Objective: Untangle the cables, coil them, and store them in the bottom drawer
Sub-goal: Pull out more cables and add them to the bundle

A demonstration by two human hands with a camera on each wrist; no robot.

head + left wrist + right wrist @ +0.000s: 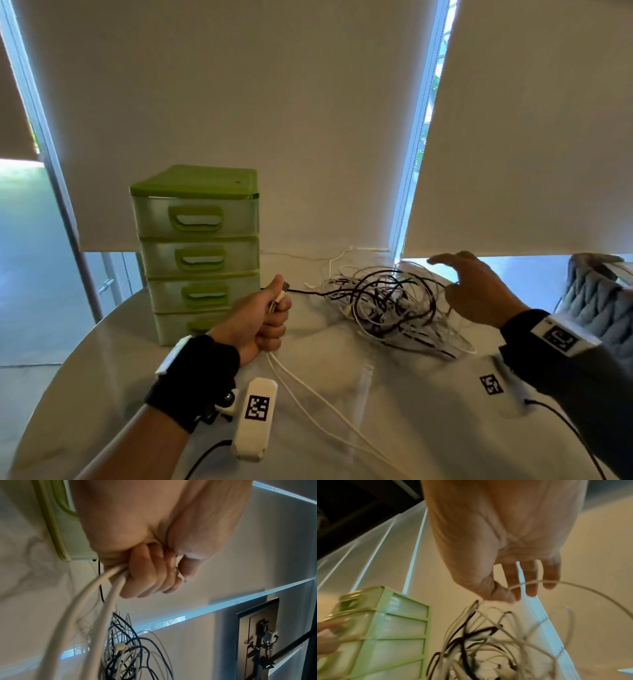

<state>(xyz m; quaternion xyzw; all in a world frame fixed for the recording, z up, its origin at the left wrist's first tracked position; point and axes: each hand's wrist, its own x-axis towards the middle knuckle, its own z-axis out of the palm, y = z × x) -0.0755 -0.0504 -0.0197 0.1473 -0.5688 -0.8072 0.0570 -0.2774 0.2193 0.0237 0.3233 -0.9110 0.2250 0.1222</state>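
Observation:
A tangle of black and white cables (387, 305) lies on the round white table (394, 394), right of a green drawer unit (197, 253) whose drawers are all closed. My left hand (263, 322) is a fist gripping white cables (318, 401) with plug ends sticking out at the thumb; in the left wrist view the white cables (96, 608) run from the fist (150, 577). My right hand (479, 287) hovers open over the right side of the tangle, fingers spread (530, 580); a white cable loop (573, 586) crosses in front of them, contact unclear.
Roller blinds hang behind the table. A grey knitted object (599, 294) sits at the right edge. A white tagged device (255, 418) hangs at my left wrist. The bottom drawer (185, 325) is partly hidden behind my left hand.

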